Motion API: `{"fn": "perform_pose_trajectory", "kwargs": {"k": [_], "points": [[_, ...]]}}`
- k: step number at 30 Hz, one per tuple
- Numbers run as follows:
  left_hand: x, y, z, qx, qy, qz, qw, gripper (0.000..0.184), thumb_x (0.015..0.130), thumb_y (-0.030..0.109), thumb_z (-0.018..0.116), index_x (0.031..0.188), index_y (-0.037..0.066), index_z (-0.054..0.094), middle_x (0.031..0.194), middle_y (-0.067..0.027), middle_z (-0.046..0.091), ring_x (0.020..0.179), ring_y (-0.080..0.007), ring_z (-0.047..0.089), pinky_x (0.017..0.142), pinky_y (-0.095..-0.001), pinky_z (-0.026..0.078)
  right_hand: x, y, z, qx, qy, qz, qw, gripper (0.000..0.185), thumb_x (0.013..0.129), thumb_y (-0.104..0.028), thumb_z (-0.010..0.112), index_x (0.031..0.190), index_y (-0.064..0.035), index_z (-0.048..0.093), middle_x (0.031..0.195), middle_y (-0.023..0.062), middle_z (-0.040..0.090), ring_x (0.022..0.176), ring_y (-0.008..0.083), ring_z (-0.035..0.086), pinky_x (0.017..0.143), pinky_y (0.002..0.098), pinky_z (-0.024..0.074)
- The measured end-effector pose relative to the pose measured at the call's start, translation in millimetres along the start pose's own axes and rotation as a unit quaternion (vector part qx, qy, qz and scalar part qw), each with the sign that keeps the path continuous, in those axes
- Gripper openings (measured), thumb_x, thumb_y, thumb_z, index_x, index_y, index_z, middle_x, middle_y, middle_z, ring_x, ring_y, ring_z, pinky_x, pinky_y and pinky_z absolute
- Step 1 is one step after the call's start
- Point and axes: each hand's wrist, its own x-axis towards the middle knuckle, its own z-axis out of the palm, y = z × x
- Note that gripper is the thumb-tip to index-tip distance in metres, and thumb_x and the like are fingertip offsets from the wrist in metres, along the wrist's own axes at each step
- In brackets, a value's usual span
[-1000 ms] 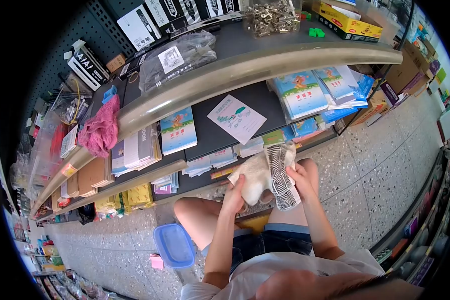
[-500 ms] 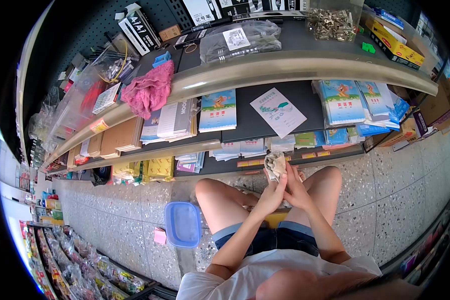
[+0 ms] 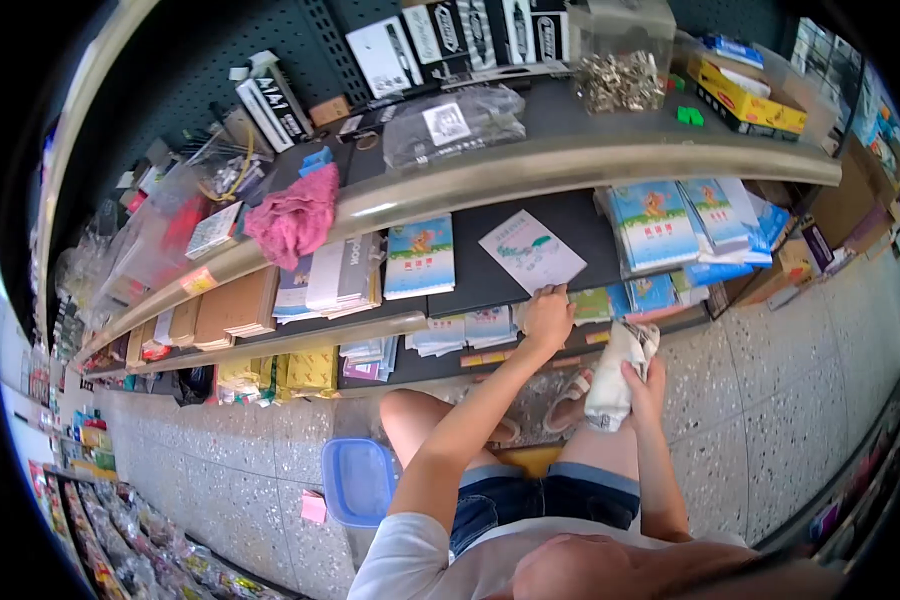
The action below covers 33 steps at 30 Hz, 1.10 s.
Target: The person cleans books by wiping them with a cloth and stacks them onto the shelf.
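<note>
In my right hand [image 3: 647, 388] is a crumpled whitish cloth [image 3: 608, 395], held by the closed fingers above my right thigh. My left hand [image 3: 548, 318] reaches to the front edge of the middle shelf [image 3: 460, 297], its fingertips beside the lower corner of a pale booklet with green print [image 3: 532, 250]. The fingers are bent but look apart from one another; whether they touch the booklet is unclear. Left of that booklet lies a blue exercise book [image 3: 419, 262], and to the right are more blue exercise books [image 3: 655, 225] in plastic.
A pink cloth [image 3: 292, 215] hangs over the upper shelf's rim. Above are a bagged dark packet [image 3: 450, 128] and a clear box of metal clips [image 3: 622, 80]. A blue plastic basin [image 3: 358, 483] and pink paper [image 3: 313, 506] sit on the speckled floor.
Both hands were together on the cloth between my knees. The left has let go and moved up to the shelf; the right has carried the cloth to the right. My view has shifted.
</note>
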Motion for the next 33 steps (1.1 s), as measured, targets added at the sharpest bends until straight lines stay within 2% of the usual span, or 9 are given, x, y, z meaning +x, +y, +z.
{"fn": "perform_pose_trajectory", "kwargs": {"k": [4, 5, 8, 13, 22, 25, 30, 32, 33], "points": [[27.2, -8.0, 1.7, 0.083, -0.063, -0.053, 0.993, 0.043, 0.071, 0.021, 0.075, 0.104, -0.001, 0.058, 0.107, -0.0159, 0.057, 0.104, -0.0305, 0.054, 0.087, -0.0383, 0.047, 13.6, 27.2, -27.8, -0.046, -0.017, -0.017, 0.999, 0.048, 0.082, -0.003, 0.066, 0.126, -0.0013, 0.048, 0.115, 0.0069, 0.059, 0.102, 0.0136, 0.055, 0.088, 0.0268, 0.0436], [27.4, -9.8, 4.0, 0.084, -0.003, -0.030, 0.996, 0.037, 0.068, 0.017, 0.077, 0.096, 0.000, 0.061, 0.100, -0.0173, 0.061, 0.096, -0.0335, 0.058, 0.084, -0.0395, 0.050, 8.5, 25.9, -27.1, -0.033, -0.013, -0.015, 0.999, 0.048, 0.082, -0.002, 0.067, 0.126, -0.0009, 0.048, 0.114, 0.0071, 0.059, 0.102, 0.0133, 0.055, 0.088, 0.0267, 0.0434], [33.5, -19.9, 8.1, 0.073, -0.043, -0.041, 0.996, 0.036, 0.067, 0.016, 0.077, 0.096, -0.001, 0.061, 0.103, -0.0177, 0.061, 0.099, -0.0336, 0.058, 0.084, -0.0392, 0.051, -1.9, 15.9, -13.3, 0.024, -0.014, 0.016, 0.999, 0.049, 0.081, -0.001, 0.066, 0.127, 0.0000, 0.047, 0.115, 0.0084, 0.059, 0.102, 0.0148, 0.056, 0.088, 0.0278, 0.0445], [38.0, -36.0, 7.9, 0.036, -0.032, -0.004, 0.999, 0.017, 0.074, 0.014, 0.068, 0.080, -0.002, 0.067, 0.082, -0.0205, 0.064, 0.076, -0.0362, 0.066, 0.077, -0.0426, 0.054, -2.7, 24.8, -13.8, 0.066, -0.035, 0.041, 0.996, 0.050, 0.083, -0.001, 0.064, 0.129, -0.0001, 0.046, 0.118, 0.0085, 0.058, 0.104, 0.0171, 0.057, 0.088, 0.0297, 0.0466], [29.9, -34.5, -4.1, 0.124, -0.072, 0.114, 0.983, 0.013, 0.073, 0.009, 0.065, 0.080, -0.003, 0.066, 0.082, -0.0211, 0.064, 0.077, -0.0350, 0.066, 0.071, -0.0405, 0.056, 0.2, 23.5, -10.8, 0.075, -0.040, 0.049, 0.995, 0.051, 0.080, 0.002, 0.066, 0.127, 0.0002, 0.047, 0.116, 0.0079, 0.059, 0.103, 0.0152, 0.058, 0.086, 0.0275, 0.0470], [34.7, -30.4, -15.9, 0.145, -0.090, 0.071, 0.983, 0.012, 0.074, 0.007, 0.064, 0.081, -0.001, 0.066, 0.081, -0.0201, 0.064, 0.078, -0.0342, 0.065, 0.069, -0.0404, 0.056, -3.0, 25.6, -13.8, 0.064, -0.039, 0.039, 0.996, 0.052, 0.080, 0.002, 0.065, 0.128, 0.0003, 0.046, 0.116, 0.0080, 0.059, 0.102, 0.0153, 0.058, 0.086, 0.0278, 0.0468], [28.9, -25.0, -77.9, -0.018, 0.215, 0.064, 0.974, 0.008, 0.081, 0.004, 0.059, 0.083, -0.002, 0.064, 0.082, -0.0172, 0.064, 0.077, -0.0332, 0.064, 0.068, -0.0403, 0.053, -6.7, 25.8, -19.5, 0.060, -0.026, 0.037, 0.997, 0.051, 0.081, 0.000, 0.064, 0.128, 0.0004, 0.046, 0.116, 0.0081, 0.059, 0.102, 0.0156, 0.058, 0.087, 0.0282, 0.0466], [22.4, -27.3, -97.2, -0.098, 0.314, 0.017, 0.944, 0.007, 0.084, 0.004, 0.058, 0.084, -0.001, 0.063, 0.080, -0.0161, 0.064, 0.073, -0.0313, 0.063, 0.064, -0.0370, 0.051, -8.0, 32.6, -17.9, 0.067, -0.025, 0.041, 0.997, 0.051, 0.081, 0.000, 0.064, 0.128, 0.0005, 0.046, 0.116, 0.0082, 0.059, 0.103, 0.0156, 0.057, 0.087, 0.0281, 0.0464], [17.7, -33.9, -98.9, -0.194, 0.319, -0.080, 0.924, 0.007, 0.085, 0.004, 0.060, 0.084, -0.003, 0.063, 0.079, -0.0133, 0.064, 0.069, -0.0236, 0.063, 0.062, -0.0326, 0.049, -7.3, 36.6, -15.8, 0.075, -0.030, 0.047, 0.996, 0.051, 0.081, 0.000, 0.064, 0.128, 0.0006, 0.046, 0.116, 0.0083, 0.059, 0.103, 0.0156, 0.057, 0.087, 0.0279, 0.0462]]}}
